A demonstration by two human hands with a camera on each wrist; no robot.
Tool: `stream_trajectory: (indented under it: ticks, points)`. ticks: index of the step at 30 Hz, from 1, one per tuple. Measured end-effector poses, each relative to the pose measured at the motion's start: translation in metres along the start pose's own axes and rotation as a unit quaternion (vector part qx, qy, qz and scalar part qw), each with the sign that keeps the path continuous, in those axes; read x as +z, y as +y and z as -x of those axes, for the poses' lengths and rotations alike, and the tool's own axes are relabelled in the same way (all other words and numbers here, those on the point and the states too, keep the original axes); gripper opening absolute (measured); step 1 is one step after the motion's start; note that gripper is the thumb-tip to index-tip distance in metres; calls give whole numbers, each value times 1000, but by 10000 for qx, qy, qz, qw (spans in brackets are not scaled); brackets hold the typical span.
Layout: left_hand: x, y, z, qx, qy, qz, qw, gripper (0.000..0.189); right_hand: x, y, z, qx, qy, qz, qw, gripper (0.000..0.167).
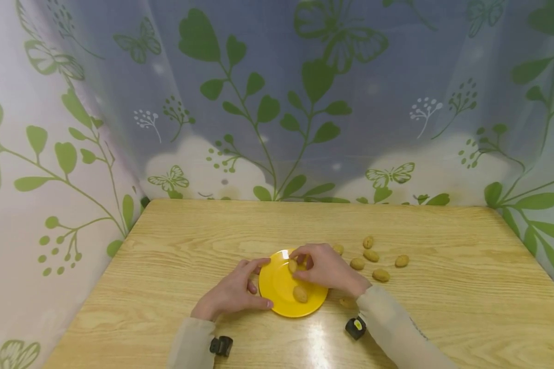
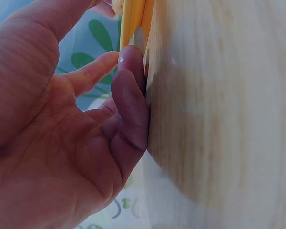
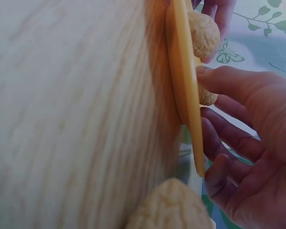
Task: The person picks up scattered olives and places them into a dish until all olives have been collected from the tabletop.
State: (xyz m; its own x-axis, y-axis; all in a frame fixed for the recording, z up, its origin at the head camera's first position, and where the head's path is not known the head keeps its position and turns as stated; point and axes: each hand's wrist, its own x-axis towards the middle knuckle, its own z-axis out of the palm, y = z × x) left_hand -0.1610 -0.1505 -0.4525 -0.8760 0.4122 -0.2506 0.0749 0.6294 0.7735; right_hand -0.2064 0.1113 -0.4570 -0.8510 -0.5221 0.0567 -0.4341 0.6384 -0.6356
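A round yellow plate [image 1: 277, 287] lies on the wooden table. My left hand [image 1: 237, 289] holds its left rim, thumb at the near edge and index finger at the far edge. Over the plate, my right hand [image 1: 328, 266] pinches a walnut [image 1: 293, 265] between thumb and fingers. That walnut [image 3: 207, 97] is partly hidden behind the thumb in the right wrist view. Another walnut [image 1: 300, 293] rests on the near part of the plate, apart from the fingers. In the left wrist view, the lower fingers of my left hand [image 2: 71, 129] curl beside the plate's edge [image 2: 133, 21].
Several loose walnuts [image 1: 371, 255] are scattered on the table [image 1: 443, 307] to the right of the plate. One more walnut [image 1: 348, 303] lies under the right wrist, partly covered. A patterned curtain [image 1: 277, 128] hangs behind the table.
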Motion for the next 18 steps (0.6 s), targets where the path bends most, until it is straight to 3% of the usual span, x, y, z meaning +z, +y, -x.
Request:
stream_trajectory:
  ticks: [8, 18]
  points:
    - [1, -1, -1, -5, -4, 77, 10000, 92, -5, 3, 5, -77, -96, -477, 9988, 34]
    - [1, -2, -2, -47, 10, 127, 9999, 92, -17, 4, 22, -287, -12, -542, 9981, 36]
